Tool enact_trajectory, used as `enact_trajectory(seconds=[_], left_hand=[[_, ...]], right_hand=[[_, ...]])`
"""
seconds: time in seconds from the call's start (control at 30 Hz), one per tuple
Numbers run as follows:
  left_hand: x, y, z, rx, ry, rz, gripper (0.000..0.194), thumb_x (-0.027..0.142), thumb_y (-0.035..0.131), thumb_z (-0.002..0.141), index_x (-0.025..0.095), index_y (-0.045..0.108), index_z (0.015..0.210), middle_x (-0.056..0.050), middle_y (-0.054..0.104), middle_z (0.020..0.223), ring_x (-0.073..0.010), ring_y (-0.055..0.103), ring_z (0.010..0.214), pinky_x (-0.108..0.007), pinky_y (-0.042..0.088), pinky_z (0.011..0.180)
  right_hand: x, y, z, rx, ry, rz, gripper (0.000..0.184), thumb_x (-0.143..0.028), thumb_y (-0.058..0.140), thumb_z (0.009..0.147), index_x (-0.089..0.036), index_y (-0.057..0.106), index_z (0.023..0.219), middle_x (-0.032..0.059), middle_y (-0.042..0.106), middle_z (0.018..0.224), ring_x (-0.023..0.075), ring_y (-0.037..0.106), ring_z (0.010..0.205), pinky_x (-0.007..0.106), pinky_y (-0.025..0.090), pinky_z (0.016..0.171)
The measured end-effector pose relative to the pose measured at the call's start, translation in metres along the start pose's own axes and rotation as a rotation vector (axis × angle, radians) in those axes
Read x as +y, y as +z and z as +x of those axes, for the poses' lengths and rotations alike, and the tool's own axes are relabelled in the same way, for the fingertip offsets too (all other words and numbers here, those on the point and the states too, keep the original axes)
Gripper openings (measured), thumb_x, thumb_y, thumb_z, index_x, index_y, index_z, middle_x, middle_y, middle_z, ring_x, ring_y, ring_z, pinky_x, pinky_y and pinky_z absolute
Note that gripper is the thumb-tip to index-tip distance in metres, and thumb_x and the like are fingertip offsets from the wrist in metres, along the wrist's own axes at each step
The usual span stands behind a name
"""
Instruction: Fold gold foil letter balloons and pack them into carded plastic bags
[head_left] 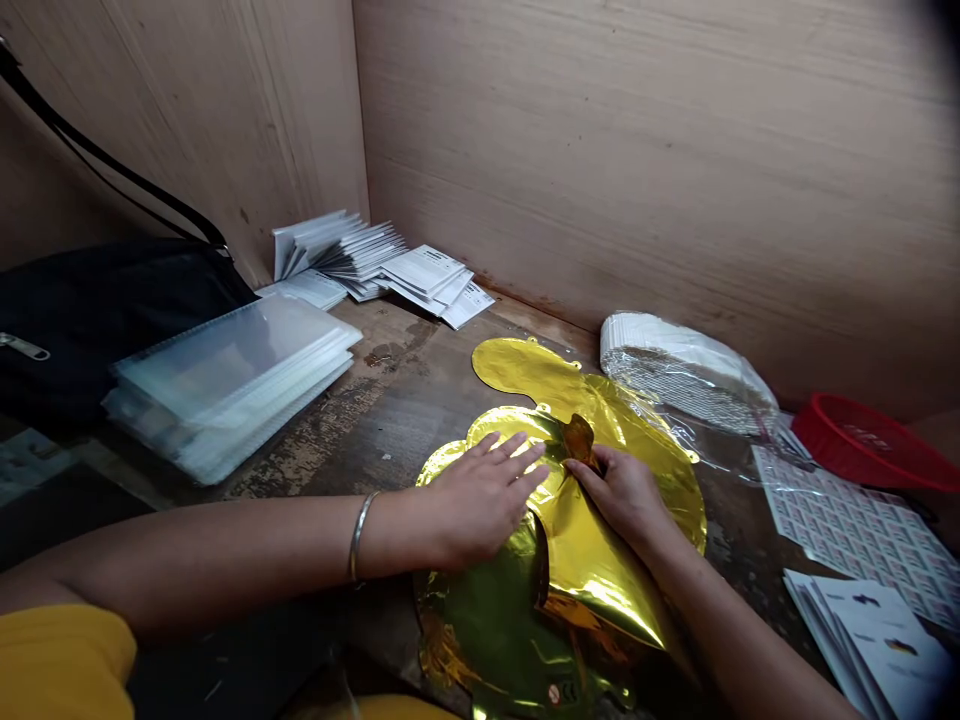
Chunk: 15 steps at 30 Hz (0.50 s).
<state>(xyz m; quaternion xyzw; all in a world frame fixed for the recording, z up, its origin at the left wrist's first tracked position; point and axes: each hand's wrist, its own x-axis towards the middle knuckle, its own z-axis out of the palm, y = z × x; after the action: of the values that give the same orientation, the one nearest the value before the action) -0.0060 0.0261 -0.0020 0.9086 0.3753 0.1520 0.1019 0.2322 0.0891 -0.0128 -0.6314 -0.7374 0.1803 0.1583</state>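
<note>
A shiny gold foil balloon (495, 610), uninflated, lies in front of me on the worn table. My left hand (484, 500) rests flat on its upper part, fingers spread, with a metal bangle at the wrist. My right hand (622, 495) pinches a folded edge of the same foil between thumb and fingers, and the fold drapes down toward me. Beneath and beyond it lies another flat gold foil balloon (517, 365), with rounded lobes and small tabs along its rim. Part of that one is hidden by the upper foil and my right hand.
Clear plastic sleeves (240, 380) are stacked at left, by a black bag (97, 310). Printed white cards (427, 270) lean in the back corner. White straws (682, 365) in plastic, a red basket (862, 440), a sticker sheet (862, 525) and white packets (870, 640) sit at right.
</note>
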Motion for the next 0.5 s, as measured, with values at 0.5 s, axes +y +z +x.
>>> enact_trajectory(seconds=[0.5], left_hand=[[-0.013, 0.020, 0.004, -0.076, -0.061, 0.080, 0.048, 0.030, 0.041, 0.096, 0.013, 0.043, 0.141, -0.018, 0.038, 0.150, -0.0345, 0.034, 0.139, -0.050, 0.031, 0.112]], right_hand=[[-0.007, -0.062, -0.108, -0.220, 0.542, 1.028, 0.066, -0.041, 0.081, 0.068, -0.022, 0.048, 0.121, 0.0026, 0.070, 0.084, 0.0224, 0.070, 0.079, 0.034, 0.056, 0.074]])
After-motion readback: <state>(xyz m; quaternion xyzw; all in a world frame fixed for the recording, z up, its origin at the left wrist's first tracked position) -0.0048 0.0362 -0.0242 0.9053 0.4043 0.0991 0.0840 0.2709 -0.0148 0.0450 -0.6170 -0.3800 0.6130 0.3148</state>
